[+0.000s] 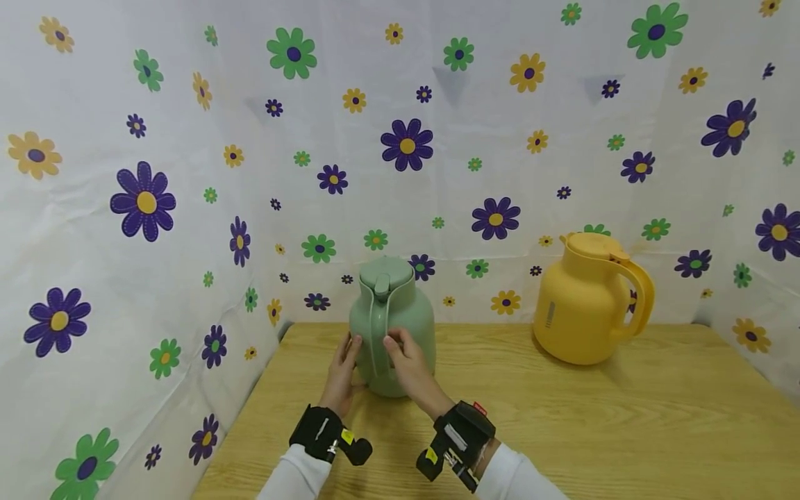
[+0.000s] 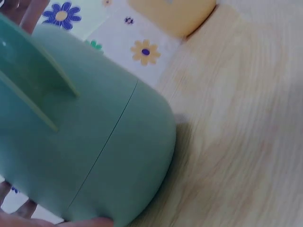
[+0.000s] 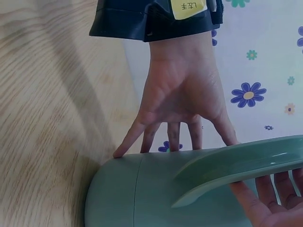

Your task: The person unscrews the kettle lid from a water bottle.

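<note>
A pale green thermos jug [image 1: 412, 312] stands upright on the table, its handle facing me. My left hand [image 1: 340, 375] touches the left side of its body. In the right wrist view this left hand [image 3: 182, 99] has its fingers spread and fairly straight, their tips against the jug [image 3: 118, 189]. From the right, my right hand [image 1: 409, 361] touches the jug beside the handle [image 1: 378, 333]. The right wrist view shows part of the right hand [image 3: 279, 208] at the handle's lower edge, its thumb near the body. The left wrist view shows the jug's lower body [image 2: 118, 142] close up.
To the right on the wooden table [image 1: 562, 430] stands a yellow thermos jug [image 1: 575, 305], its handle pointing right. White cloth [image 1: 350, 42] printed with flowers surrounds the back and sides. Both wrists wear black camera straps [image 1: 465, 430].
</note>
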Motion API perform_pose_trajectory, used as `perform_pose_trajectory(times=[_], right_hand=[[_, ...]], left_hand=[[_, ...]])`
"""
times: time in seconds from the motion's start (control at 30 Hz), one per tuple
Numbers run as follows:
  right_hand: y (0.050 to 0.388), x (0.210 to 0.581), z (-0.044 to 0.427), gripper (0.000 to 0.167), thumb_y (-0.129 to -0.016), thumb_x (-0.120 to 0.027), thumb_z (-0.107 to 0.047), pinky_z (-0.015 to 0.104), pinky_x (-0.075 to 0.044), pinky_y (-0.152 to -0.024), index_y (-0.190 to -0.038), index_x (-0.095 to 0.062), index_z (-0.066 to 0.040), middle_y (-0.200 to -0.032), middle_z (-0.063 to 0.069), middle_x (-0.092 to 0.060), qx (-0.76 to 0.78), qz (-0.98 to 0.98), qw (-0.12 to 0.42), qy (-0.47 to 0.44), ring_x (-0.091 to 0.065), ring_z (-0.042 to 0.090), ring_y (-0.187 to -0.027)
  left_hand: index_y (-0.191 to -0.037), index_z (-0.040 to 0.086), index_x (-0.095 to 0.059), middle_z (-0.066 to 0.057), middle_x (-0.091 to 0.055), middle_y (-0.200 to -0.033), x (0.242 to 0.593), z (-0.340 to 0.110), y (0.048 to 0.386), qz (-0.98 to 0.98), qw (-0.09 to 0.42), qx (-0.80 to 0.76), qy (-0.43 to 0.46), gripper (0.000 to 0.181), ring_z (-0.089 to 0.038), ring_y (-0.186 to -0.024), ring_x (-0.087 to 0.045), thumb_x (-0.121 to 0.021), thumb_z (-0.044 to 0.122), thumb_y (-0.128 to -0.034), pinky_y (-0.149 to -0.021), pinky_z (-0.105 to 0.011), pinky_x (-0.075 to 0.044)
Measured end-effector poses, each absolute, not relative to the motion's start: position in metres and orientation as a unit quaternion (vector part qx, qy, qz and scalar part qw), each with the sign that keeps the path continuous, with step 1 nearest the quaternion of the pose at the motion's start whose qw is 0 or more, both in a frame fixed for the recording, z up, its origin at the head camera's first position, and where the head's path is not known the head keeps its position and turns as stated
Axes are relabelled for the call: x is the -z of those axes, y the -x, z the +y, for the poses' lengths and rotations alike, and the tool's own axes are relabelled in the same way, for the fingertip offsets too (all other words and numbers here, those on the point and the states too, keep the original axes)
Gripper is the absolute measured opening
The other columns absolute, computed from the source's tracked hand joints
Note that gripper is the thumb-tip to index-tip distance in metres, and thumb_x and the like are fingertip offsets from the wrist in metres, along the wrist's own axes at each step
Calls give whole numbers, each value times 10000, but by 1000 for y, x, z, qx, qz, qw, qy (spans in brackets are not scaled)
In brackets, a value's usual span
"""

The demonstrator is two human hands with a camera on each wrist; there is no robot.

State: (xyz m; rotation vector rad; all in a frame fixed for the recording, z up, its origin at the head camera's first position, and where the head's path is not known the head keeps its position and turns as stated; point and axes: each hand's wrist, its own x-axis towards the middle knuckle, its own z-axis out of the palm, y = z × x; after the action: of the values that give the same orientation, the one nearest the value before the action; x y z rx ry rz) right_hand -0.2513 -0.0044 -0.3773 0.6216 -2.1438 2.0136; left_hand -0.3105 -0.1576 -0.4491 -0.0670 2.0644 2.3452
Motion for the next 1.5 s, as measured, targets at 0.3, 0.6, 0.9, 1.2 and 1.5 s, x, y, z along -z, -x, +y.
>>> perform_pose_trajectory(times=[0.3,0.6,0.9,1.2,1.5], right_hand=[[249,390,3,294,-1012,-368,-175,394,-442,-748,-1172,-461,54,-1043,145,-506,-662,-720,78,-195,-487,261,-834],[232,393,14,258,-1010,-373,-157,338,-412,-691,-1134,-474,45,-955,101,-482,-663,-719,79,-195,-440,207,-756],[213,392,24,268,-1011,-372,-176,394,-423,-741,-1147,-468,34,-1039,109,-495,-660,-721,74,-200,-462,232,-878],[195,393,30,314,-1007,-382,-233,342,-406,-718,-1140,-468,39,-1007,102,-482,-659,-729,49,-178,-451,204,-831],[176,395,32,263,-1000,-400,-205,287,-408,-678,-1111,-481,19,-959,69,-484,-662,-728,56,-169,-453,183,-783]], left_hand=[[-1484,140,-72,-154,-38,-1510,449,-147,292,649,-12,-760,17,790,-398,-1340,-32,-460,525,-914,-884,-719,-201],[-1480,109,-62,-182,-25,-1503,446,-133,264,643,-35,-765,20,814,-433,-1325,-60,-467,526,-910,-908,-683,-230],[-1473,83,-69,-176,-40,-1502,445,-124,247,635,-35,-771,42,786,-429,-1325,-71,-482,468,-927,-896,-683,-250],[-1473,86,-36,-205,-23,-1493,445,-117,230,639,-22,-766,67,884,-473,-1306,-71,-502,549,-882,-889,-693,-241],[-1471,74,-26,-201,5,-1496,445,-115,216,637,-5,-768,65,917,-473,-1307,-42,-505,570,-867,-870,-713,-232]])
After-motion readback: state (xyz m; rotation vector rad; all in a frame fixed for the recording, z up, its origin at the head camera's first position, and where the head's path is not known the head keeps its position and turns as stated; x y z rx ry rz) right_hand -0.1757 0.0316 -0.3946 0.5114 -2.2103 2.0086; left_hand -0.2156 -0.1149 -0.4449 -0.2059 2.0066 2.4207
